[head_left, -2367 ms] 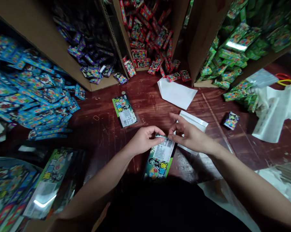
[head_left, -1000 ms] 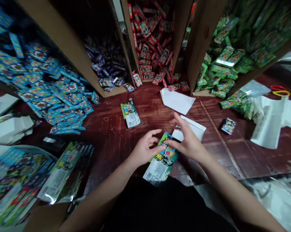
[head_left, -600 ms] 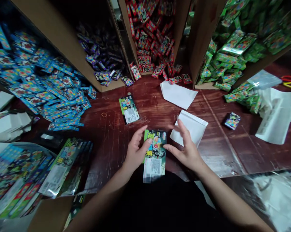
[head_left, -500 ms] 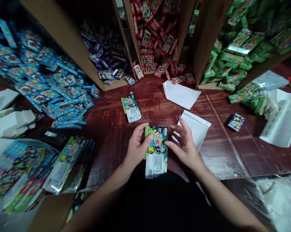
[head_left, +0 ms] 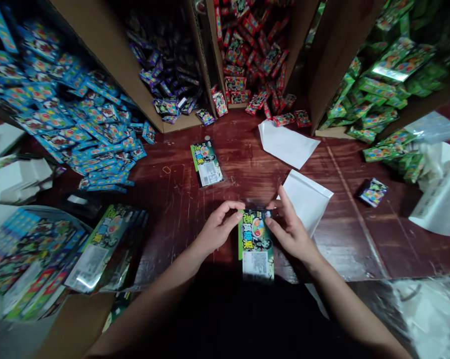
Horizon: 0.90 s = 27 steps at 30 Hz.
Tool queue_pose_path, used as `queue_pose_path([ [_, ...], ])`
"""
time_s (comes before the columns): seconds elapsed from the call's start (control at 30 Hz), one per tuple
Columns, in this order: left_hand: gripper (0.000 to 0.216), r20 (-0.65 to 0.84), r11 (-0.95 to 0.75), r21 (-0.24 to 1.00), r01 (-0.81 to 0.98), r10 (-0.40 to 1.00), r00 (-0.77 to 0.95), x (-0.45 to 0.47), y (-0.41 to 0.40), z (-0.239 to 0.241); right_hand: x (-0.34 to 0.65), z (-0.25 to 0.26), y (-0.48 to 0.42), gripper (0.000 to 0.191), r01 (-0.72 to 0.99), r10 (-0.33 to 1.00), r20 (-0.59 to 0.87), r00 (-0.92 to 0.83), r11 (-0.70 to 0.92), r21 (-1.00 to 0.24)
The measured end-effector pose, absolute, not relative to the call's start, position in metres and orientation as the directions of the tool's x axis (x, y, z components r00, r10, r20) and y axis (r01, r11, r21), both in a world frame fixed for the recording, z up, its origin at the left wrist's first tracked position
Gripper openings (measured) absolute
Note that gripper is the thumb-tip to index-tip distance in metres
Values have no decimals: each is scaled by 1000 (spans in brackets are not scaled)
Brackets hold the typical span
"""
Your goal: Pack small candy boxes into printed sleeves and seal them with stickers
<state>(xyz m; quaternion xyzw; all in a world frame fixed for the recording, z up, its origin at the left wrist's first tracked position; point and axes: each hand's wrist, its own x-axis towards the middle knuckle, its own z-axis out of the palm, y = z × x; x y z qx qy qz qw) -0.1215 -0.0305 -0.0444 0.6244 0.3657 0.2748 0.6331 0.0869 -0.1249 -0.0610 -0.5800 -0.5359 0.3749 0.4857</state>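
Note:
A flat green-and-black candy bag (head_left: 257,244) with bold lettering and a white label is held low over the table's front edge. My left hand (head_left: 220,227) pinches its upper left corner between thumb and fingers. At the upper right corner, my right hand (head_left: 290,227) grips the bag with the thumb on its face, its index finger raised. A strip of clear plastic shows along the top edge between both hands. Another such candy bag (head_left: 208,164) lies flat on the table farther ahead. White paper envelopes (head_left: 307,197) lie beside my right hand.
Cardboard boxes at the back hold small blue packets (head_left: 97,124), purple packets (head_left: 165,80), red packets (head_left: 243,60) and green packets (head_left: 381,94). More candy bags (head_left: 97,244) are stacked at the left. A purple-and-black small box (head_left: 373,192) and crumpled white paper (head_left: 439,194) lie right.
The held candy bag has shifted slightly right and down in the view. My left hand has moved from the bag's side up to its top left corner; my right fingers have closed on the top right.

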Motion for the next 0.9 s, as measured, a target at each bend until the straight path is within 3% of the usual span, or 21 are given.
queue_pose_path([
  [0.13,13,-116,116,993,34,832,542,-109,-30,-41,90,-62,-128,79,183,962,121,245,77,-980],
  [0.23,27,-148,173,985,-1,848,508,-102,-27,-38,88,-59,-127,91,101,939,92,330,62,-993],
  [0.5,14,-158,85,985,151,793,588,-103,-24,-19,93,-33,-126,81,-25,957,8,290,16,-1000],
  [0.73,11,-238,96,964,246,724,648,-98,-3,-5,92,-18,-108,101,-64,942,-109,317,-94,-994],
  [0.9,17,-251,116,965,233,654,713,-107,0,-6,96,-15,-114,97,-52,951,-112,288,-101,-994],
])
